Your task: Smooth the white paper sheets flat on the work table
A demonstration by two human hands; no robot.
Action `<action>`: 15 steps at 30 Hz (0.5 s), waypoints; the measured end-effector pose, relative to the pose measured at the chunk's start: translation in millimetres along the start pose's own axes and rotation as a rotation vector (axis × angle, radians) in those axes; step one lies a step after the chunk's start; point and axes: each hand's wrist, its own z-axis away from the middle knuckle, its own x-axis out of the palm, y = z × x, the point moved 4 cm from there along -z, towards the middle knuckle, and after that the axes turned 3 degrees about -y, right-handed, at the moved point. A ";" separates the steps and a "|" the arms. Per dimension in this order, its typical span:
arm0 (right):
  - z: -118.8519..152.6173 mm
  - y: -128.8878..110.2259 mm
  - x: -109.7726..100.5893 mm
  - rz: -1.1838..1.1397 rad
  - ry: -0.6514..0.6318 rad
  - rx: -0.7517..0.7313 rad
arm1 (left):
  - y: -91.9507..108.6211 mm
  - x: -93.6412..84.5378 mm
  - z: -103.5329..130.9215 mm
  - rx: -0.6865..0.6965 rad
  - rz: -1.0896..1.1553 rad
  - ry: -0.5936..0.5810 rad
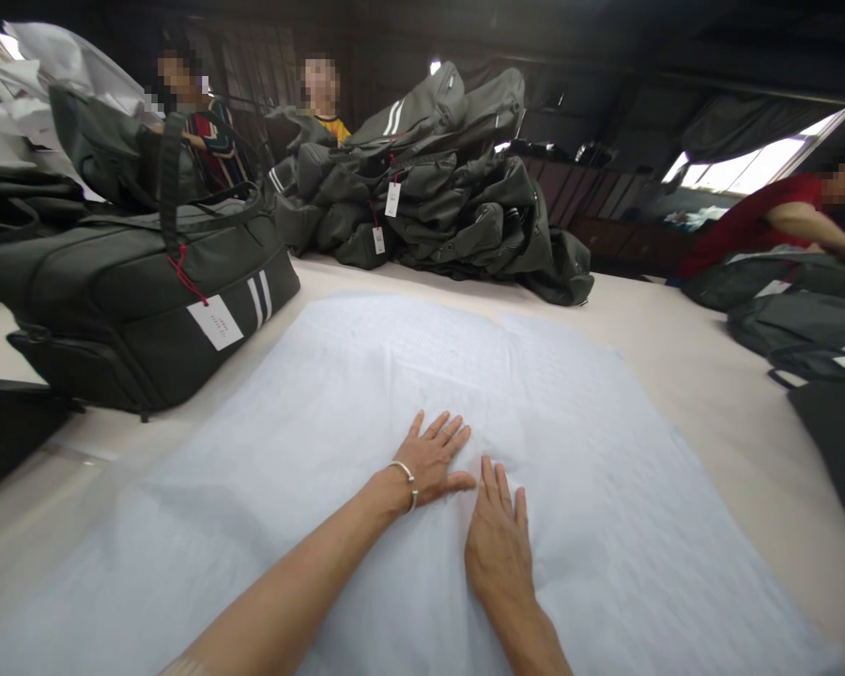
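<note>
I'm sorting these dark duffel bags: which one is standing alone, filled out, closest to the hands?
The dark bag at left, with a red-corded tag and white stripes, stands apart; the others lie heaped in the pile behind the pale sheet.

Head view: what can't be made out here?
- Printing on the hang tag of the near duffel bag: too small.
- What lies under the white sheet: covered by it and by the left hand and right hand, both flat.
- Dark item at the left edge: cut off.
- Co-workers' faces: blurred.
</note>
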 end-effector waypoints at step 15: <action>-8.9 -1.8 -10.1 0.027 -0.095 -0.033 | 5.7 -6.9 -11.3 -0.021 0.051 -0.027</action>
